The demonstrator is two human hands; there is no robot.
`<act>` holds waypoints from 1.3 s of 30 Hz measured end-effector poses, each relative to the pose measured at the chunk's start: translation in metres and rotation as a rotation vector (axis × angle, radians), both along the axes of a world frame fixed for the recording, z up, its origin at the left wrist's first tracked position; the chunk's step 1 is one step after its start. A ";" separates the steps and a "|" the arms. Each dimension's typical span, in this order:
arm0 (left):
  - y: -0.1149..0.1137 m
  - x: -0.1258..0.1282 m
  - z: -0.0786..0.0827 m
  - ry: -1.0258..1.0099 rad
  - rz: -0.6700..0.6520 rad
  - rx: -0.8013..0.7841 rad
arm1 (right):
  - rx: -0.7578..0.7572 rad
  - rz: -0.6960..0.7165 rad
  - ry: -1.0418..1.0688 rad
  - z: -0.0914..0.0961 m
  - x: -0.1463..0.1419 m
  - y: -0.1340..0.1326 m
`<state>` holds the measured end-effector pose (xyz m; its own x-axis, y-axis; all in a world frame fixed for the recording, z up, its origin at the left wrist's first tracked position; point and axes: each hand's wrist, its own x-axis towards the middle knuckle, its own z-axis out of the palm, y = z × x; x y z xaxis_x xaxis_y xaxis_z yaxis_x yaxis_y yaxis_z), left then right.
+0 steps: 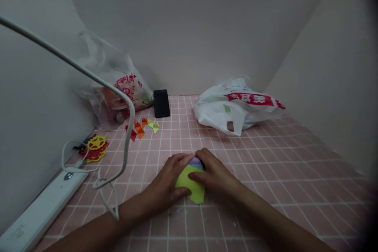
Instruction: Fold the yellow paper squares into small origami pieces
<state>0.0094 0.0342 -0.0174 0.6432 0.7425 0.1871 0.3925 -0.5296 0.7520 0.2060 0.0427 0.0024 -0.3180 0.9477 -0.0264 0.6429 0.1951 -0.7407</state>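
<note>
A small stack of coloured paper [193, 189] is between my two hands, near the front middle of the tabletop. Its front sheet is yellow-green, and purple and blue bands show at the top edge. My left hand [171, 181] grips the left side, its thumb low on the front and its fingers over the far edge. From the other side my right hand [217, 175] holds the stack, the thumb pressed on the yellow-green face. The two hands' fingertips meet at the top. What lies behind the fingers is hidden.
Folded paper pieces [140, 128] in red, orange and yellow lie behind a looping white cable [128, 141]. At left are red and yellow cut-outs [96, 147] and a white power strip [44, 204]. Farther back are a black phone [161, 103] and plastic bags [218, 112] [134, 90].
</note>
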 end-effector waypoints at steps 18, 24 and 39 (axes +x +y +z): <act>0.007 -0.001 -0.004 -0.278 0.290 -0.274 | 0.020 0.000 0.341 0.001 -0.002 -0.005; 0.007 -0.002 0.004 -0.395 0.270 -0.364 | 0.202 -0.013 0.407 -0.004 -0.003 -0.005; 0.001 0.010 -0.003 -0.350 0.291 -0.196 | 0.063 -0.071 0.624 -0.024 -0.023 -0.017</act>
